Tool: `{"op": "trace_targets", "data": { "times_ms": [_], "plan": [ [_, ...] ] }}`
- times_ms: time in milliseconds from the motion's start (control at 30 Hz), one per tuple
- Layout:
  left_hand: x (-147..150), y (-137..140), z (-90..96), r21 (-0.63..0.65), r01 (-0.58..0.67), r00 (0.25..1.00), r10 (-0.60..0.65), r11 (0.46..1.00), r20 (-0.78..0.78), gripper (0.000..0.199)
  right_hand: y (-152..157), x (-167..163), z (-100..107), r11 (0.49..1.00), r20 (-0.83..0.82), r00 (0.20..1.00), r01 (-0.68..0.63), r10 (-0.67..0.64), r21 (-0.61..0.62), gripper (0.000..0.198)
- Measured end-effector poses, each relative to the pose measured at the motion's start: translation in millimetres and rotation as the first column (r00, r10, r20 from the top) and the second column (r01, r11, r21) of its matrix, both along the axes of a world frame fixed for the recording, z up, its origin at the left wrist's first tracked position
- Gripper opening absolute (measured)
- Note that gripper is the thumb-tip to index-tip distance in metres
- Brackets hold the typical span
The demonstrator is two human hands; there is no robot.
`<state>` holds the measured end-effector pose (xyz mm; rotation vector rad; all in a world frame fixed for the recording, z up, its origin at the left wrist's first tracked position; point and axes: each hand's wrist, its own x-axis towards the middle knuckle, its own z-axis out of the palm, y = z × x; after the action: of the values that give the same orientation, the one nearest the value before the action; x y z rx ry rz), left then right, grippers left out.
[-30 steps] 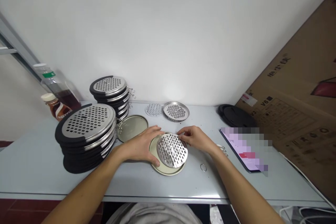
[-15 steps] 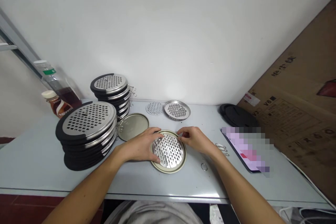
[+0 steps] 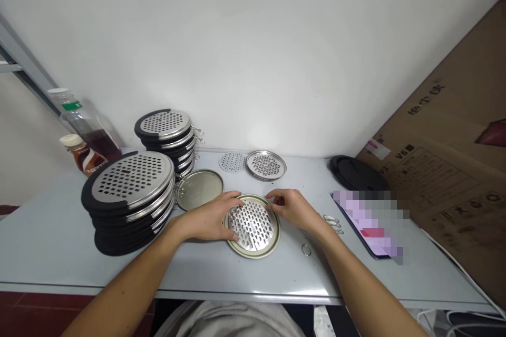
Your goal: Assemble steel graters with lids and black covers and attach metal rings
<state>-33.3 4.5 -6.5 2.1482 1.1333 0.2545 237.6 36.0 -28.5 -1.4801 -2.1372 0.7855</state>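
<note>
The left hand's fingers (image 3: 232, 197) are spread, curving over the far left edge of an olive round dish (image 3: 275, 239), while its thumb lies at the near left. The left hand (image 3: 209, 219) thus straddles the dish's left side. The right hand (image 3: 293, 208) bends its index finger and thumb close together at the far right rim; I cannot tell whether they pinch the edge or only touch it. A shiny grater disc (image 3: 253, 225) lies inside the dish, between the 2 hands, with bare olive rim around it.

The dish sits on the grey worktop (image 3: 221, 276), near its front edge. Just to its right lies 1 small ring (image 3: 306, 250), and several wire loops (image 3: 332, 222) lie beside the right forearm. Behind the left hand is a second olive dish (image 3: 201, 189). Farther back, a flat holed disc (image 3: 233, 162) rests just beside a silver dish (image 3: 266, 165) with a grater surface inside it.

On the left stand 2 stacks of round black-edged graters: a near stack (image 3: 130, 202) and a far stack (image 3: 165, 139). Beyond them, by the wall (image 3: 253, 52), are a small brown bottle (image 3: 85, 158) and a taller clear bottle (image 3: 97, 134) holding dark liquid. On the right, black round pieces (image 3: 356, 174) lie behind a flat device (image 3: 361, 224) with a pixelated face, and a large cardboard box (image 3: 446, 163) leans alongside.
</note>
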Motion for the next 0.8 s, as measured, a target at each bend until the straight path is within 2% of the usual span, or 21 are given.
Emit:
{"op": "trace_targets", "data": {
  "times_ms": [100,267,367,467,533,600,800],
  "plan": [
    [2,0,3.2,0.028,-0.024,0.999,0.023,0.999,0.044,0.068,-2,-1,0,1.000,-0.001,1.000,-0.001,0.001,0.016,0.025],
    [11,-2,10.3,0.169,-0.074,0.990,0.052,0.983,0.134,0.047,-3,6,12,0.997,-0.074,0.996,0.048,-0.044,0.056,0.025],
    [17,-5,10.5,0.227,-0.033,0.991,0.003,0.973,0.133,0.044,4,21,18,0.987,-0.262,0.955,0.156,-0.140,0.042,0.031],
    [20,-9,6.7,0.231,0.026,0.995,-0.048,0.973,0.092,0.057,15,38,16,0.939,-0.367,0.882,0.340,-0.296,0.060,0.033],
    [21,-11,3.9,0.217,0.047,0.996,-0.061,0.975,0.060,0.063,21,44,11,0.889,-0.334,0.864,0.439,-0.377,0.131,0.031],
    [20,-12,2.2,0.201,0.059,0.997,-0.066,0.978,0.029,0.063,24,44,7,0.861,-0.281,0.871,0.465,-0.403,0.205,0.030],
    [21,-12,1.8,0.189,0.058,0.998,-0.059,0.980,-0.002,0.060,21,33,0,0.857,-0.191,0.911,0.410,-0.366,0.313,0.025]
  ]
}}
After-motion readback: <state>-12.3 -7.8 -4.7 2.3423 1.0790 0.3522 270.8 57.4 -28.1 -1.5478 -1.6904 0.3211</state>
